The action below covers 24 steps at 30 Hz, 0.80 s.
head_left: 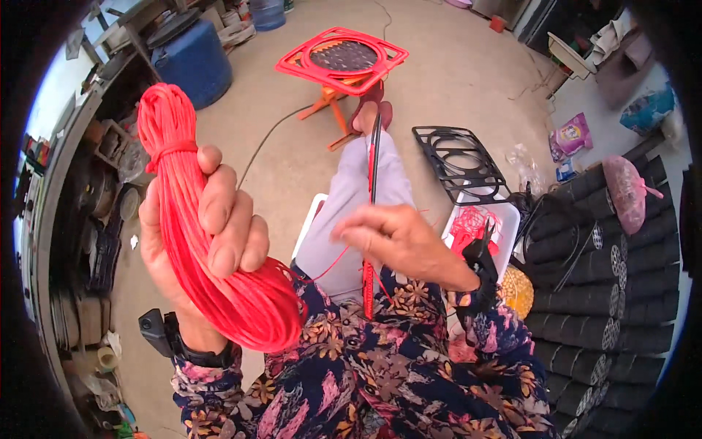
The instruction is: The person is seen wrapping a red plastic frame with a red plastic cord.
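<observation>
My left hand (194,238) is wrapped round a thick hank of red cord (172,175), tied near its top with a turn of the same cord. My right hand (398,241) is in front of my lap, fingers drawn together and pointing left. A thin strand of red cord (329,271) runs from its fingertips toward the hank; the pinch itself is partly hidden. Behind that hand a narrow black frame (375,161) stands edge-on between my legs. Its lower part is covered with red cord weaving (368,293) and rests against my floral top.
Ahead, a red square frame (395,53) with a round middle lies on an orange stool (338,117). At right, an openwork black frame (461,162) leans on a white tub (508,234) holding loose red cord. Black stacked pieces (585,322) lie beyond. A blue barrel (194,62) stands far left.
</observation>
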Each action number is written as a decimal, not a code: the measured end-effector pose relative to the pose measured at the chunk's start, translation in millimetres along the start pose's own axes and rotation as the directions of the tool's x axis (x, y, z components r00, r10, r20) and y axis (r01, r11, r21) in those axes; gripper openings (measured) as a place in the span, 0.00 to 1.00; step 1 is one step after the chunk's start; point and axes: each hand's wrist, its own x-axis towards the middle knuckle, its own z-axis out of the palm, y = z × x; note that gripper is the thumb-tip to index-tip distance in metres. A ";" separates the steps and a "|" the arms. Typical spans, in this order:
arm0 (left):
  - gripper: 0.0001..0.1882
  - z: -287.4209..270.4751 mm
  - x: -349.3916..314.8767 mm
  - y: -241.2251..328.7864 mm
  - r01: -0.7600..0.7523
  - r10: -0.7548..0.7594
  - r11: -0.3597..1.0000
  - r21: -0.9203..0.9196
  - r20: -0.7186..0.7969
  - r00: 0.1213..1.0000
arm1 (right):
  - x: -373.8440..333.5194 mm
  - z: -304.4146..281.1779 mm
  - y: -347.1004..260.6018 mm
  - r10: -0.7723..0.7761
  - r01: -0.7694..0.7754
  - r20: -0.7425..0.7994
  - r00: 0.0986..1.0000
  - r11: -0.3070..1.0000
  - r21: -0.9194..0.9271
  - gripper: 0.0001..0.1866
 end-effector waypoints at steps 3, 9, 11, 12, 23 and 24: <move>0.22 -4.4 -2.7 12.7 -0.001 0.001 1.000 0.017 -0.047 0.999 | 9.2 -5.8 -0.1 0.153 -0.158 -0.111 0.982 0.987 -0.041 0.17; 0.22 1.0 10.6 21.7 0.153 -0.132 0.985 -0.080 0.224 0.966 | 32.5 42.8 -11.9 -0.280 0.255 0.336 0.899 0.960 0.116 0.24; 0.21 -13.3 13.6 31.4 0.203 -0.163 0.974 -0.104 0.306 0.938 | 25.6 37.3 -15.5 -0.119 -0.004 0.511 0.852 0.972 0.233 0.14; 0.20 -19.4 15.4 39.0 0.318 -0.242 0.944 -0.091 0.465 0.851 | 18.0 27.9 -17.9 -0.024 -0.091 0.428 0.904 0.965 0.246 0.13; 0.15 -49.3 -28.1 2.6 0.445 -0.560 0.302 0.843 -0.221 0.798 | -37.0 -30.9 1.7 0.225 -0.109 -0.056 0.973 0.655 0.748 0.15; 0.13 -52.9 -27.0 -8.1 0.372 -0.571 0.090 0.924 -0.259 0.779 | -44.3 -30.1 9.5 0.171 -0.040 -0.084 0.982 0.616 0.787 0.14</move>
